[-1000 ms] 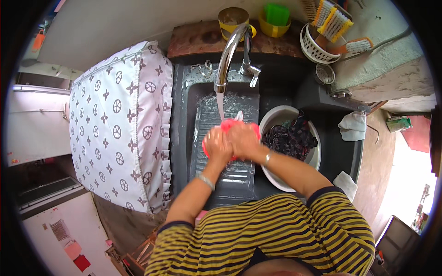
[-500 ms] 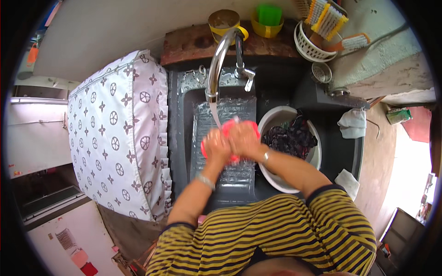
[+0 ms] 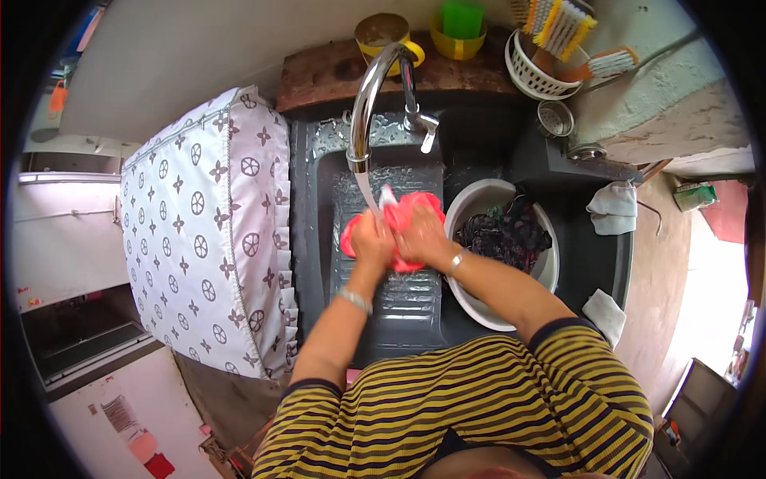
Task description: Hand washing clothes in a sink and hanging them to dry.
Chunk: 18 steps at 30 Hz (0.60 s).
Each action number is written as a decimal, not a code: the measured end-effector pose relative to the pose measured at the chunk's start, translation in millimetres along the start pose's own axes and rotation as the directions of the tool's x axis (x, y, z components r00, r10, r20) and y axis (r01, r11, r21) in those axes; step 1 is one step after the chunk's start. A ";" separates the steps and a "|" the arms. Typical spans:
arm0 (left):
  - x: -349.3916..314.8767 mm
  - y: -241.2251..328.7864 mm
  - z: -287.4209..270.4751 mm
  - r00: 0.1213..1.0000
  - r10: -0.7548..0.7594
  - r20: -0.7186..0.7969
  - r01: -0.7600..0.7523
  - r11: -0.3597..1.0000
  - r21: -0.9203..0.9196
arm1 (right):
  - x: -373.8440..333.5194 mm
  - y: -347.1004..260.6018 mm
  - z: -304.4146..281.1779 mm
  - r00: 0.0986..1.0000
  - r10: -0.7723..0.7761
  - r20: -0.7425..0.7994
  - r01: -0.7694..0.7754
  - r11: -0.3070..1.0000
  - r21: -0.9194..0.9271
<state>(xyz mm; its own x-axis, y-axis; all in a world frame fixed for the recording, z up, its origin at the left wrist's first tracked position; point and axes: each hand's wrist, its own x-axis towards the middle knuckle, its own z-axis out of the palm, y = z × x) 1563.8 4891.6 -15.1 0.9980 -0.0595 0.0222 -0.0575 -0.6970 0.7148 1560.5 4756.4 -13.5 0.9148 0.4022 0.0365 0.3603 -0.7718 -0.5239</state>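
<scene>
A wet, coral-pink cloth item (image 3: pixel 409 209) with a small white part is bunched over the ridged washboard (image 3: pixel 399 311) of the dark grey sink. My left hand (image 3: pixel 372 242) grips it on the left, fingers curled into the fabric. Beside it, my right hand (image 3: pixel 420 238) is closed on the other part of the bunch, the two hands close together. Water (image 3: pixel 365 188) runs from the curved chrome faucet (image 3: pixel 369 120) onto the cloth near my left hand. What kind of garment it is cannot be made out.
Right of my hands stands a whitish tub (image 3: pixel 457 215) with dark wet clothes (image 3: pixel 507 239). Grey rags (image 3: pixel 613 209) hang on the sink's right edge. Behind are a yellow-handled pot (image 3: pixel 381 33), a yellow bowl (image 3: pixel 459 48) and a brush basket (image 3: pixel 523 76). A patterned cover (image 3: pixel 191 239) borders the left.
My hands have shifted slightly, and more of the pink cloth shows around them. The faucet, tub and other things appear only slightly displaced as the view moves.
</scene>
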 end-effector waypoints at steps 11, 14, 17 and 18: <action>-69.4 -0.2 2.7 0.926 0.325 -0.191 -0.324 0.945 0.040 | -44.1 -21.9 2.3 0.903 -0.092 -0.419 0.139 0.987 0.082; -43.9 -4.4 -3.0 0.985 0.166 0.039 -0.170 0.955 0.242 | -22.9 -4.5 10.6 0.972 -0.004 -0.236 0.013 0.999 0.036; 43.8 6.1 -8.1 0.958 -0.191 0.214 0.090 0.909 0.407 | 45.3 19.6 26.3 0.892 0.334 -0.305 -0.301 0.941 0.152; 51.8 4.1 -9.0 0.961 -0.181 0.209 0.084 0.910 0.406 | 58.3 28.8 24.6 0.890 0.330 -0.316 -0.297 0.943 0.150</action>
<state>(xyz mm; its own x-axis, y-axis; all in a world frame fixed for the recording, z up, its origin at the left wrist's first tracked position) 1615.5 4892.1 -4.7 0.9638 -0.0800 -0.2542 0.0200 -0.9294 0.3685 1619.6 4769.8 -47.4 0.9904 -0.0522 0.1281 0.0411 -0.7732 -0.6328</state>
